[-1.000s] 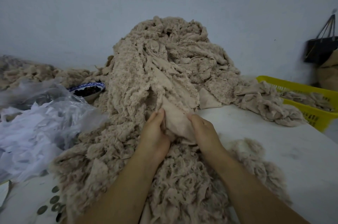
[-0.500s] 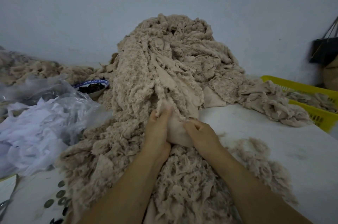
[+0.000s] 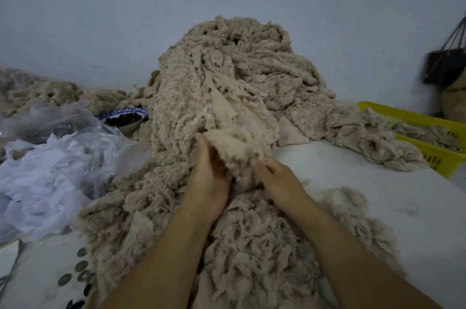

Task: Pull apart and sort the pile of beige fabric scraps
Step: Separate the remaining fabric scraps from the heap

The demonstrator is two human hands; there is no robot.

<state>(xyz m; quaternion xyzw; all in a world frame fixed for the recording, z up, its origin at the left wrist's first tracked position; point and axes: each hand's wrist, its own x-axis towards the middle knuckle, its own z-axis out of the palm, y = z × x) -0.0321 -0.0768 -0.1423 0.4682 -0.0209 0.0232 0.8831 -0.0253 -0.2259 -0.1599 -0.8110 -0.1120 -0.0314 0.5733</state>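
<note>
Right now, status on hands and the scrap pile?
Left hand, right hand gripping one beige scrap clump. Pile unsorted behind it. Yellow basket far right, partly filled. Nothing blocking.

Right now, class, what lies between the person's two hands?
In the head view, a fluffy clump of beige scraps lies between the left hand and the right hand; both hold it, at the foot of the pile.

**Tally by kind**

One left hand (image 3: 206,182) and one right hand (image 3: 280,180), two in all, at six o'clock. One tall pile of beige fabric scraps (image 3: 227,86) at twelve. One yellow basket (image 3: 416,117) at three. One blue-and-white bowl (image 3: 126,113) at ten. One clear plastic bag (image 3: 63,157) at nine. One dark bag (image 3: 443,66) at two. Several round discs (image 3: 81,265) at seven, too blurred for an exact count.
</note>
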